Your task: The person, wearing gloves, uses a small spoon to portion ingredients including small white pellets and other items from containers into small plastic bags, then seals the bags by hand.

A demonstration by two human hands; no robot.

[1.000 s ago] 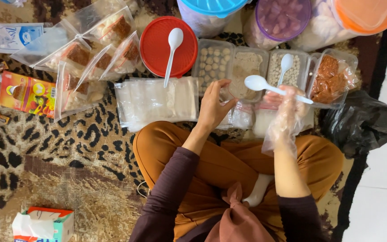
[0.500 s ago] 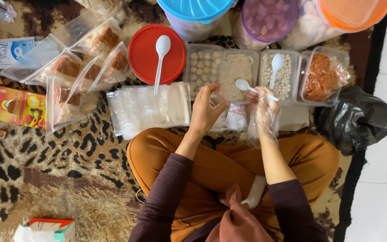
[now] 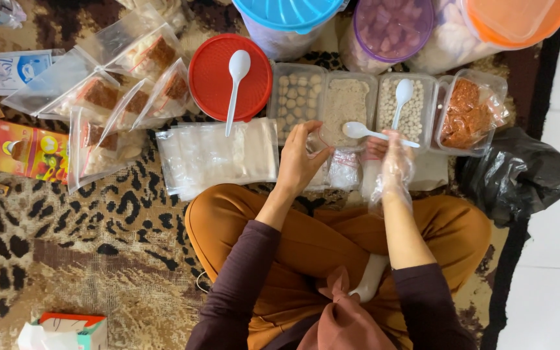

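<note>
The gloved right hand [image 3: 391, 159] held a white spoon [image 3: 372, 133], bowl pointing left over the crumb tray [image 3: 347, 97], beside the bag [image 3: 322, 146] pinched by the left hand [image 3: 299, 162]

The person sits cross-legged, both arms in dark sleeves reaching forward over the knees. The left hand [image 3: 299, 162] is bare, back of the hand up, wrist straight, its fingers [image 3: 306, 131] curved forward and thumb set opposite in a light pinch. The right hand [image 3: 391, 159] wears a loose clear glove that bags at the wrist; its fingers are closed together near the tips, forearm bare below the pushed-up sleeve.
</note>
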